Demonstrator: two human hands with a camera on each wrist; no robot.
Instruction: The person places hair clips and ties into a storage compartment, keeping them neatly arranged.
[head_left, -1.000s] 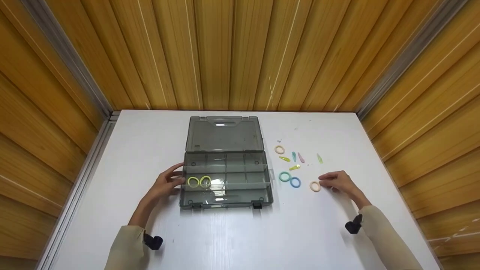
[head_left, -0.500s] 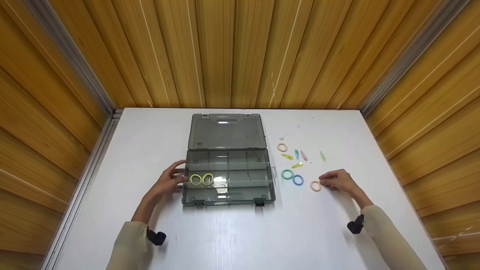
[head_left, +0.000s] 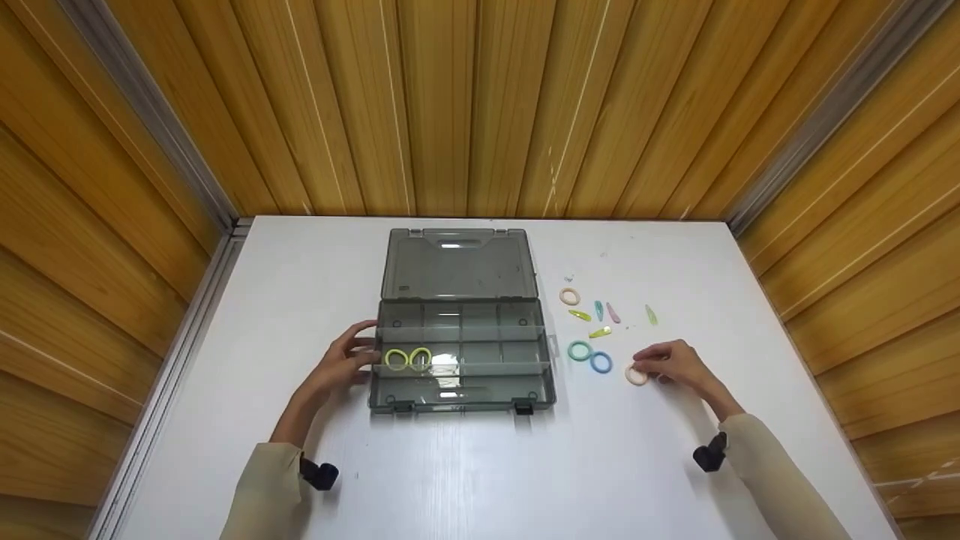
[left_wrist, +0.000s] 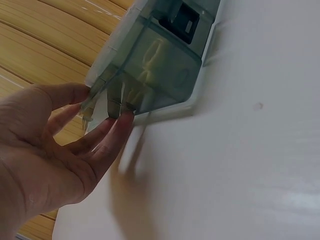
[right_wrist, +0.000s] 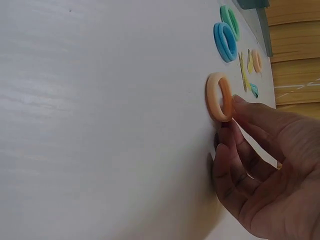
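Right grip pinches peach ring by its nearest rim, low at the desk — likely light, soft, springy; rim hold should do. Left grip — loose-fingered, touching box.

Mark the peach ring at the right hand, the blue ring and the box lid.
Peach ring (right_wrist: pixel 212 97), right wrist view: band's left side.
Blue ring (right_wrist: pixel 219 44), right wrist view: band's left side.
Box lid (head_left: pixel 460 266), head view: middle of its panel.

High downward head view, close wrist views, tabletop common to all.
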